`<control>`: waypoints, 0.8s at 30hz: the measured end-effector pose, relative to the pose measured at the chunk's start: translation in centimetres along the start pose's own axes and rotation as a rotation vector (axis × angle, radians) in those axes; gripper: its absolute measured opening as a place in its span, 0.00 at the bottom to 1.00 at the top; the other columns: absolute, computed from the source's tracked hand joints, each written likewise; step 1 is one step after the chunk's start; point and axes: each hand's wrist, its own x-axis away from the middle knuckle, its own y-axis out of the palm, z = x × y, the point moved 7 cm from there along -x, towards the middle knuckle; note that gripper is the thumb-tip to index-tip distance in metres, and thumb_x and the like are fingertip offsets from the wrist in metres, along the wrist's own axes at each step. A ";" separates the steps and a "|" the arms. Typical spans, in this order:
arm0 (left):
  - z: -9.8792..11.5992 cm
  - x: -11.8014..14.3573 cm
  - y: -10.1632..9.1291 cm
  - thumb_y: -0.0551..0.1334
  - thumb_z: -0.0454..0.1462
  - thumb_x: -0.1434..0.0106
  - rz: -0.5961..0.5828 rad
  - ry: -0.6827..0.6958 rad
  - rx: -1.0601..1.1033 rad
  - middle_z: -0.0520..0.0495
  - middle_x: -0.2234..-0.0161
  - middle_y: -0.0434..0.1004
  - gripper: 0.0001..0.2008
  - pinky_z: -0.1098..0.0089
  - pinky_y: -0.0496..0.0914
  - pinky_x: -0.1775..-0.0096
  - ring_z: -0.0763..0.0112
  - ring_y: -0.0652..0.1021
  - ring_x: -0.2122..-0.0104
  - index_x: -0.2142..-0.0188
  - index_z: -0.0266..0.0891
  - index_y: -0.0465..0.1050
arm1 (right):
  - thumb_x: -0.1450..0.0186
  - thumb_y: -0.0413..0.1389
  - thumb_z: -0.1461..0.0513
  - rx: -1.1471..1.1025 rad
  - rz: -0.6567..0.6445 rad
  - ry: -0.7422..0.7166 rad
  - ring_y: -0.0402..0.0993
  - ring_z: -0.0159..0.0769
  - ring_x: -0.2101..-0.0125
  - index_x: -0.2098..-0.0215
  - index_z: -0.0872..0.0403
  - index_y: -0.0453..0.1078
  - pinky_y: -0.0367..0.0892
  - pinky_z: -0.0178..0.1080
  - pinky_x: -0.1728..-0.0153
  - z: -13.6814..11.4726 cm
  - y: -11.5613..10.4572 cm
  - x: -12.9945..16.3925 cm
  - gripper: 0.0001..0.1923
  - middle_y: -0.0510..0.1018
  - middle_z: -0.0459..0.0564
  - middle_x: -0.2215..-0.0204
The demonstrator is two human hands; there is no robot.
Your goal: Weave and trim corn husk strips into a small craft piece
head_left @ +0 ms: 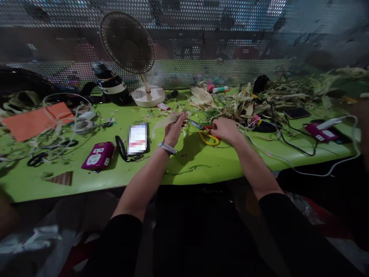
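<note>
In the head view my left hand (pixel 173 130), with a watch band (pixel 167 148) on its wrist, is closed on a pale dry husk leaf (pixel 163 122) that spreads out to its left. My right hand (pixel 226 129) is closed at the handles of a pair of scissors (pixel 196 124), which have red and yellow grips. The blades point left toward the fingertips of my left hand. Whether they touch the leaf is too small to tell. Behind my hands lie a larger pale husk (pixel 202 98) and a heap of dry leaves (pixel 242 107).
A fan (pixel 147 96) and a dark bottle (pixel 113 86) stand at the back. Left are a purple box (pixel 98 156), a blurred card (pixel 137 139), orange paper (pixel 37 120) and black-handled scissors (pixel 37 158). Cables (pixel 300 171) run on the right, near a phone (pixel 296 112) and another purple box (pixel 321 132).
</note>
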 end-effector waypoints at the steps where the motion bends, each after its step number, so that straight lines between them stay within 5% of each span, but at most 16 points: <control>1: 0.0 0.0 -0.1 0.69 0.45 0.44 0.005 0.002 0.002 0.48 0.70 0.81 0.12 0.74 0.72 0.69 0.74 0.78 0.71 0.68 0.40 0.73 | 0.39 0.56 0.58 0.018 -0.083 -0.017 0.76 0.48 0.59 0.60 0.57 0.75 0.67 0.41 0.63 -0.4 0.8 0.1 0.13 0.79 0.62 0.60; 6: -0.4 0.4 0.2 0.68 0.47 0.45 -0.011 -0.052 0.090 0.45 0.64 0.82 0.15 0.72 0.73 0.66 0.69 0.81 0.64 0.64 0.38 0.77 | 0.42 0.58 0.55 0.008 -0.197 -0.050 0.77 0.47 0.62 0.58 0.57 0.72 0.65 0.39 0.68 -0.9 2.4 -0.3 0.17 0.80 0.61 0.61; 11: -1.1 0.4 0.3 0.68 0.43 0.43 -0.017 -0.098 0.126 0.48 0.62 0.82 0.11 0.73 0.74 0.64 0.72 0.81 0.62 0.62 0.41 0.79 | 0.45 0.59 0.52 -0.019 -0.167 -0.048 0.77 0.47 0.63 0.58 0.57 0.71 0.65 0.39 0.69 -0.8 2.9 -1.0 0.22 0.80 0.61 0.61; 15: -1.0 0.3 0.2 0.68 0.42 0.43 0.002 -0.047 0.147 0.49 0.64 0.82 0.10 0.74 0.74 0.65 0.73 0.82 0.64 0.62 0.42 0.78 | 0.47 0.60 0.55 -0.078 -0.180 -0.009 0.77 0.49 0.65 0.65 0.57 0.72 0.64 0.39 0.71 -0.4 3.6 -1.7 0.16 0.80 0.61 0.66; 19: -0.6 0.3 -0.1 0.69 0.44 0.43 0.064 -0.065 0.201 0.47 0.63 0.83 0.12 0.73 0.74 0.63 0.71 0.82 0.61 0.63 0.40 0.77 | 0.47 0.61 0.58 -0.364 -0.162 0.071 0.74 0.43 0.74 0.80 0.54 0.67 0.64 0.38 0.76 1.1 3.4 -2.3 0.11 0.74 0.54 0.79; 22: -0.5 0.2 -0.7 0.69 0.41 0.42 0.148 -0.105 0.265 0.48 0.60 0.82 0.09 0.74 0.73 0.61 0.73 0.81 0.60 0.63 0.41 0.77 | 0.43 0.58 0.56 -0.605 -0.169 0.089 0.67 0.32 0.81 0.78 0.53 0.66 0.66 0.36 0.79 1.9 2.8 -2.1 0.11 0.70 0.46 0.82; 24: -0.7 -0.1 -1.2 0.68 0.39 0.41 0.201 -0.132 0.308 0.49 0.60 0.82 0.07 0.75 0.73 0.61 0.75 0.80 0.60 0.63 0.41 0.77 | 0.45 0.62 0.54 -1.012 -0.184 0.098 0.63 0.28 0.83 0.77 0.53 0.64 0.69 0.36 0.78 1.8 2.4 -1.6 0.14 0.68 0.42 0.82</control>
